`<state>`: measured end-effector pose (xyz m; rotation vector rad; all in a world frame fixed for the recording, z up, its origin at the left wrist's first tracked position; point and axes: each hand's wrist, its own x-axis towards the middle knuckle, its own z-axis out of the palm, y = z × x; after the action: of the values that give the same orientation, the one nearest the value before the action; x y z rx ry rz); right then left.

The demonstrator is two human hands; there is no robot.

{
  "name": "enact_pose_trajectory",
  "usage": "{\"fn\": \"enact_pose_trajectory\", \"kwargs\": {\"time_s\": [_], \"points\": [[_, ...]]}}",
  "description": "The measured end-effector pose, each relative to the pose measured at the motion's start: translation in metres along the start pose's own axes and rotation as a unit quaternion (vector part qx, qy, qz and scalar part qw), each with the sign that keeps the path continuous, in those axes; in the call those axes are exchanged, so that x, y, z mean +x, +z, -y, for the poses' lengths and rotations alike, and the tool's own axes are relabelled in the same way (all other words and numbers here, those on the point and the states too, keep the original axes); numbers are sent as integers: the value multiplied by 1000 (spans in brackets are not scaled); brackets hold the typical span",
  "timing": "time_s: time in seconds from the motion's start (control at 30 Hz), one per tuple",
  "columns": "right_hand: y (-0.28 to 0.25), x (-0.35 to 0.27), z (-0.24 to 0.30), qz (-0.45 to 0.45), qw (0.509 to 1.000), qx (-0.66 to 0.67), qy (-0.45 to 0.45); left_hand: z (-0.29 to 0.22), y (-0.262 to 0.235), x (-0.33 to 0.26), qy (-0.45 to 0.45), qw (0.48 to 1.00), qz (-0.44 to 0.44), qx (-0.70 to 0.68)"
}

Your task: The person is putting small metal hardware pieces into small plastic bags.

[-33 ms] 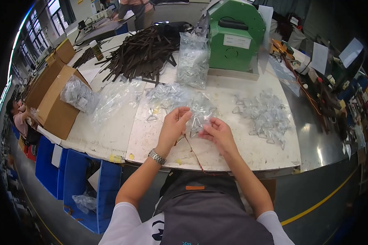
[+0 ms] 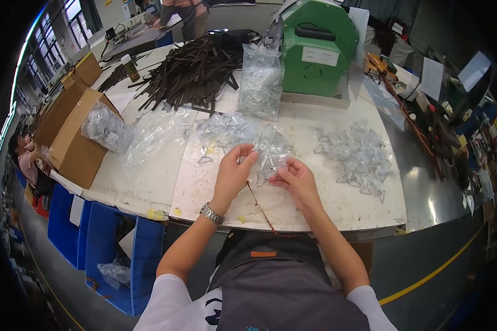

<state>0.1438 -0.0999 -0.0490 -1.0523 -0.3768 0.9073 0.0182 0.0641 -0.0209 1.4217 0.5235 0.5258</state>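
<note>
Fingers (image 2: 245, 148) of the left hand (image 2: 232, 172) were curved, the thumb near the index finger, and I could not tell whether they gripped something. The right hand (image 2: 299, 186) had its thumb and index finger close to each other; whether they pinched clear film between them, I also could not tell. Just beyond both hands lay the bagged metal triangles (image 2: 273, 146) on the white worktable (image 2: 193, 187), probably there so that the bent arms reached them without stretching. A thin reddish cord (image 2: 259, 205) ran from between the hands toward the table's front edge. At the right, a second heap of triangles (image 2: 364, 157) lay well apart, perhaps to keep the two lots from mixing. Farther back, a tall clear bag (image 2: 260, 83) stood upright beside the green machine (image 2: 315, 60), which possibly supported it, and dark flat strips (image 2: 190, 71) were piled to its left, seemingly out of the hands' way.
</note>
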Motion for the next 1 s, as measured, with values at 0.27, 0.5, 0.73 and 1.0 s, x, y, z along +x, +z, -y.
{"fn": "enact_pose_trajectory", "kwargs": {"time_s": [0.27,0.5,0.73,1.0], "points": [[16,-23,21,37,998,-30,-44,-17,1,-20,38,994,60,81],[-15,-47,86,87,924,-331,-171,-36,7,-32,108,968,176,140],[-26,-46,63,205,955,-165,137,-32,38,-38,369,835,123,388],[-35,-46,58,195,957,-151,154,-12,48,-38,286,920,109,244]]}}
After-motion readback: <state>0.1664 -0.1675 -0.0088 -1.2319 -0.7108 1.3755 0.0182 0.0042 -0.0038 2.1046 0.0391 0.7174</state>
